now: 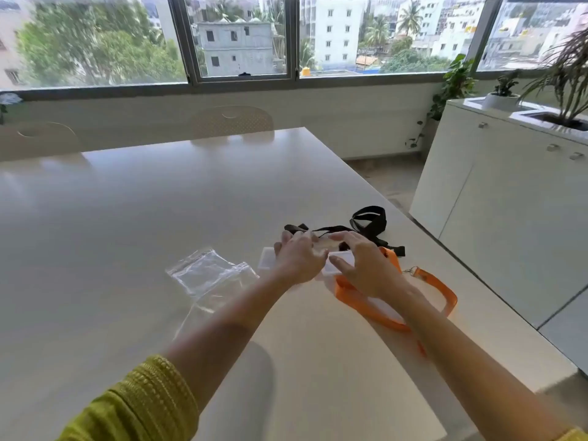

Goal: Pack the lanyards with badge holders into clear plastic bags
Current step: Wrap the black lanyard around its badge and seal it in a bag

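Both my hands are over the right part of the white table (127, 218). My left hand (299, 256) and my right hand (366, 265) together hold a clear badge holder (321, 243) between their fingertips, just above the table. A black lanyard (369, 222) trails from it toward the far right. Under my right hand lies an orange lanyard (445, 291) with a metal clip (412, 271). Two more white badge holders lie there, one at my left hand (265, 258) and one under my right thumb (342, 261). Clear plastic bags (203, 270) lie left of my hands.
Two beige chairs (232, 122) stand at the table's far side below the windows. A white cabinet (496, 198) with potted plants (502, 93) stands to the right, across a narrow floor gap. The table's right edge runs close to the lanyards.
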Demonstrator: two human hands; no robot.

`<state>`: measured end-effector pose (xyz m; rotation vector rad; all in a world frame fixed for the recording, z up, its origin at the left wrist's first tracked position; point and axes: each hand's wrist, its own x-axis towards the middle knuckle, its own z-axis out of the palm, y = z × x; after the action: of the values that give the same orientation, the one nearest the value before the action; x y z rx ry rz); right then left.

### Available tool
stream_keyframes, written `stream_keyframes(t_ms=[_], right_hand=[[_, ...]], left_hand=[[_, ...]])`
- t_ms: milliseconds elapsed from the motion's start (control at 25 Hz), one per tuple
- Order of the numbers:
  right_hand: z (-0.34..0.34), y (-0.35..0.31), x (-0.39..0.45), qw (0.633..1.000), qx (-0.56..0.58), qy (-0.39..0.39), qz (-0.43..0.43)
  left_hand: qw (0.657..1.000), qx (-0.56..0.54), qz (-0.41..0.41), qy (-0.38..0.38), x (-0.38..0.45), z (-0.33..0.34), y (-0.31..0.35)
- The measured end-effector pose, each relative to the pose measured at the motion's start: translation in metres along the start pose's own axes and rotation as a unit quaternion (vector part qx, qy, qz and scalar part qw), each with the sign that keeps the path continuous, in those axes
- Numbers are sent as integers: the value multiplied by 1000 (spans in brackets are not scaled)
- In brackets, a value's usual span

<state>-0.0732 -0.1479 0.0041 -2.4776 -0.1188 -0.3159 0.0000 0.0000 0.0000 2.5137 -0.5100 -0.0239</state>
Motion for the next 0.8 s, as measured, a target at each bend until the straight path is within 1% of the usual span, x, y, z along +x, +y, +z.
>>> stream_keyframes(t_ms=[120,240,280,320,400,480,560,640,720,800], right_hand=[[-2,9,-7,1000,1,18,-1],[-2,18,-13,1000,4,1,10],[-2,22,-15,1000,14,-8,12],[-3,24,-17,999,26,-14,14],[-5,29,-20,999,40,-23,5],[-9,32,-21,998,41,-36,-10],[-15,34,-22,998,37,-47,-13],[-19,35,-22,998,31,-44,-11],[-22,37,-18,999,33,-18,-1],[-22,34,-11,997,67,30,6]], left_hand=[[999,-23,-2,-26,3,5,2],[999,40,-10,-33,3,5,5],[998,42,-18,-43,5,3,6],[997,23,-30,-65,8,-1,5],[985,-75,-55,-144,13,-8,5],[967,-150,-72,-194,13,-15,7],[948,-211,-91,-218,10,-20,7],[921,-282,-111,-243,7,-28,7],[882,-369,-126,-265,3,-41,8],[830,-453,-137,-296,0,-57,7]])
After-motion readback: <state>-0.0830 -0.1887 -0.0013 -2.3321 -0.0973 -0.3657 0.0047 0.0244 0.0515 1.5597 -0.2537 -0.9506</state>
